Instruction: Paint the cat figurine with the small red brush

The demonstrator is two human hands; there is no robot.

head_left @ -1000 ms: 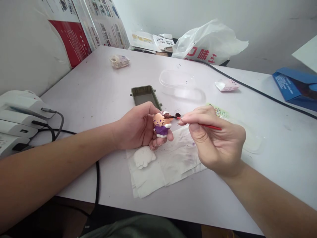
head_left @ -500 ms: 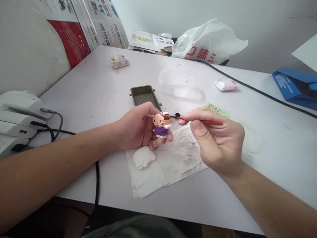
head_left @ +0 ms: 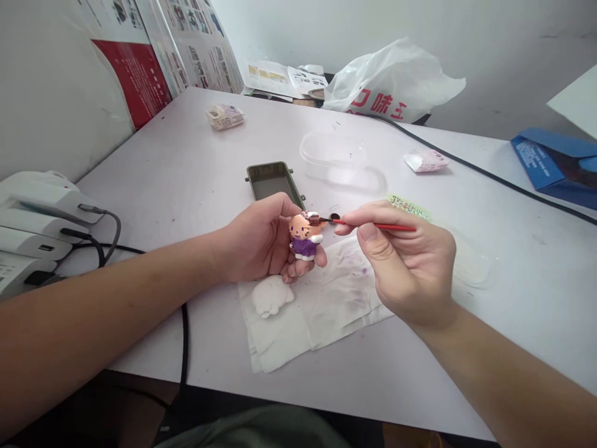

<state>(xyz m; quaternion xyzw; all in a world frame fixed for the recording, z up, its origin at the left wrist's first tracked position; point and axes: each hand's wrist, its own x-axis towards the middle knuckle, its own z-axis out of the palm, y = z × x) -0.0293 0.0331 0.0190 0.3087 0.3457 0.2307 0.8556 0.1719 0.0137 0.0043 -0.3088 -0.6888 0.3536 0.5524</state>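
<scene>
My left hand (head_left: 261, 239) is closed round a small painted figurine (head_left: 303, 236) with an orange face and purple body, held upright above a white paper towel (head_left: 317, 311). My right hand (head_left: 405, 267) pinches a thin red paintbrush (head_left: 377, 225) whose dark tip touches the brown top of the figurine's head. An unpainted white plaster figure (head_left: 272, 295) lies on the towel just below my left hand.
A green rectangular tray (head_left: 274, 180) sits behind my left hand, a clear plastic container (head_left: 340, 162) beyond it. Small packets (head_left: 224, 116) (head_left: 426, 160), a white plastic bag (head_left: 396, 81), a blue box (head_left: 555, 165), a black cable (head_left: 489, 174) and white devices (head_left: 37, 218) ring the table.
Almost nothing has moved. My right hand has shifted slightly, keeping the brush tip at the figurine's head; the left hand holds still.
</scene>
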